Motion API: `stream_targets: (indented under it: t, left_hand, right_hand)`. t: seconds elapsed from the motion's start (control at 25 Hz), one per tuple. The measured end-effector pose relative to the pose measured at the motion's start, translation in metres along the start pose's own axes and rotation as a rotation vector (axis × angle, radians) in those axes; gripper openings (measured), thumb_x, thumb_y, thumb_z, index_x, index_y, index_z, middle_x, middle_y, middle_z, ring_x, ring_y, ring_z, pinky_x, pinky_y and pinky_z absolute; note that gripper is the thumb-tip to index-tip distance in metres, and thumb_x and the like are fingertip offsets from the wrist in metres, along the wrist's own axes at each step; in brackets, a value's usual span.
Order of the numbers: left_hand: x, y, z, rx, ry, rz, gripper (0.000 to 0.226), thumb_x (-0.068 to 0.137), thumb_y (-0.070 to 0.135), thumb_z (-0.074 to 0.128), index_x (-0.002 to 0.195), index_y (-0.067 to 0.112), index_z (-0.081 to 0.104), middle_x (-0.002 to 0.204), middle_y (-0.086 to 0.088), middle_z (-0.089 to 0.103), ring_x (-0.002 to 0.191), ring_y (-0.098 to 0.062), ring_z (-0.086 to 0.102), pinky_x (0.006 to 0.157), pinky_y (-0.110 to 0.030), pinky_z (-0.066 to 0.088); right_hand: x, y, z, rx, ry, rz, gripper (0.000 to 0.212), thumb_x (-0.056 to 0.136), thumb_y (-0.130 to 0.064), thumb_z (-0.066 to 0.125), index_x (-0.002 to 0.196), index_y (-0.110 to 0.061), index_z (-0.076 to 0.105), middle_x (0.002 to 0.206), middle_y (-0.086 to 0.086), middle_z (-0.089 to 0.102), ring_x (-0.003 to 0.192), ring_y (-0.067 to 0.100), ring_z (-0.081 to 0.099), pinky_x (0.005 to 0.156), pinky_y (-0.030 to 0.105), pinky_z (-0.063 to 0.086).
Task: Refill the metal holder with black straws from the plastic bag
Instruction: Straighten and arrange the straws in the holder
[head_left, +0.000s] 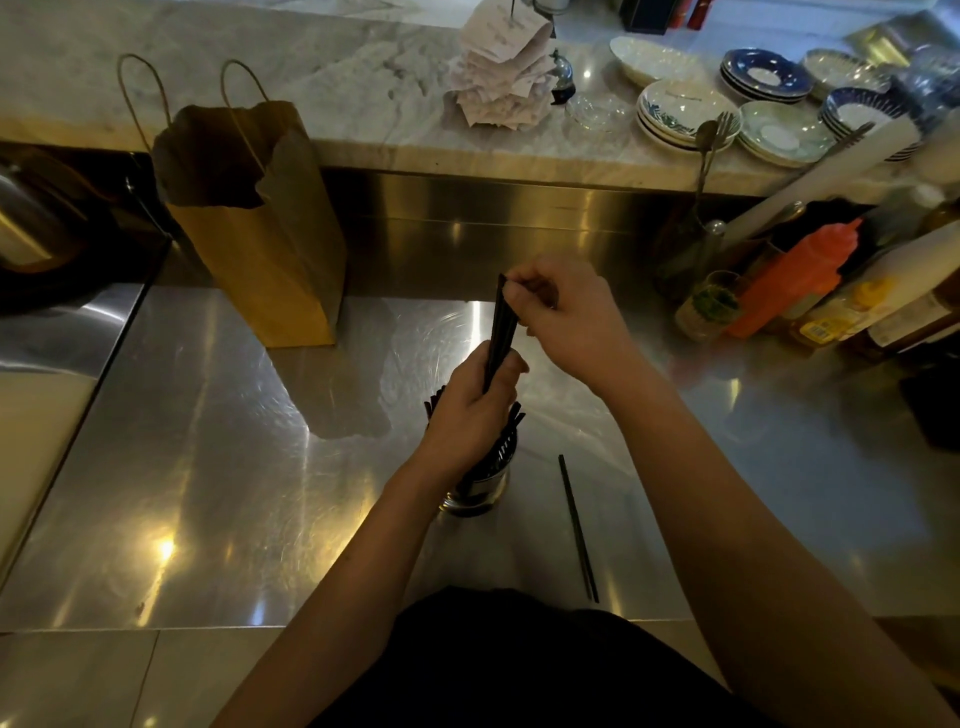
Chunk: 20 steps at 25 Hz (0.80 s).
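Dim warm light, steel glare, fisheye edges

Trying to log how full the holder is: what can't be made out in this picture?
- Holder mouth and fill level, head view: covered by the left hand.
- Straws in hand, head view: too dark and thin to count; tops pinched by the right hand.
- Paper bag inside, head view: dark, hidden by its own walls.
- Plastic bag, head view: clear film lost in glare, contents unclear.
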<state>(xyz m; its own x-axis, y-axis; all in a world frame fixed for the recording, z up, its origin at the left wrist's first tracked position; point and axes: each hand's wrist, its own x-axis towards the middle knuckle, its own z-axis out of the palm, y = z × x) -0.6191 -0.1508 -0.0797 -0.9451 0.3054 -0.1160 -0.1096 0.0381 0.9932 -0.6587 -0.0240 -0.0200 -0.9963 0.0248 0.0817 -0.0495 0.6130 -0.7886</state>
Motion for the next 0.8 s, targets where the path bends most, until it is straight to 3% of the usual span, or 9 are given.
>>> stream_targets:
  t: [0.12,0.28,0.4,0.56,0.68,0.8]
  left_hand:
    - [0.002,0.000,-0.001,-0.044,0.005,-0.051,0.015,0.103,0.026,0.042,0.093,0.023,0.052,0.054,0.002,0.037,0.043,-0.009,0.034,0.041,-0.020,0.031]
    - [0.003,-0.002,-0.006,-0.286,-0.012,-0.138,0.018,0.104,0.020,0.037,0.101,0.015,0.054,0.056,0.007,0.041,0.043,-0.006,0.031,0.040,-0.019,0.025]
    - [0.002,-0.005,-0.005,-0.409,-0.013,-0.176,0.021,0.104,0.015,0.038,0.103,0.013,0.058,0.061,0.006,0.049,0.045,-0.006,0.033,0.040,-0.018,0.027]
    - [-0.001,-0.007,-0.005,-0.449,0.003,-0.182,0.023,0.103,0.013,0.040,0.111,0.010,0.061,0.068,0.002,0.056,0.047,-0.006,0.040,0.042,-0.017,0.032]
    - [-0.006,-0.009,-0.007,-0.438,0.016,-0.170,0.025,0.103,0.014,0.040,0.116,0.010,0.061,0.072,0.001,0.061,0.050,-0.007,0.045,0.048,-0.018,0.038]
    - [-0.007,-0.009,-0.009,-0.425,0.032,-0.167,0.027,0.104,0.016,0.038,0.119,0.013,0.061,0.073,0.002,0.066,0.054,-0.008,0.051,0.057,-0.020,0.044]
  right_hand:
    - [-0.010,0.016,-0.002,0.088,0.043,0.025,0.016,0.095,-0.021,0.057,0.110,-0.020,0.063,0.089,-0.015,0.063,0.076,0.000,0.065,0.067,0.013,0.053]
    - [-0.042,0.073,-0.004,0.082,0.111,0.263,0.014,0.094,-0.027,0.060,0.100,-0.015,0.061,0.082,-0.002,0.068,0.065,0.006,0.068,0.062,0.020,0.055]
    - [-0.076,0.130,0.013,-0.065,-0.141,0.515,0.020,0.091,-0.032,0.063,0.092,-0.012,0.063,0.077,0.004,0.071,0.063,0.011,0.069,0.064,0.027,0.059]
    - [-0.114,0.186,0.044,-0.368,-0.399,0.677,0.023,0.087,-0.035,0.064,0.088,-0.012,0.058,0.089,0.009,0.065,0.081,0.025,0.063,0.066,0.033,0.051]
    - [-0.128,0.203,0.055,-0.433,-0.466,0.662,0.025,0.087,-0.038,0.062,0.085,-0.018,0.047,0.087,0.006,0.056,0.077,0.022,0.055,0.057,0.029,0.038]
    - [-0.129,0.207,0.059,-0.448,-0.436,0.662,0.016,0.092,-0.029,0.057,0.088,-0.016,0.047,0.091,0.008,0.057,0.078,0.021,0.055,0.063,0.029,0.042]
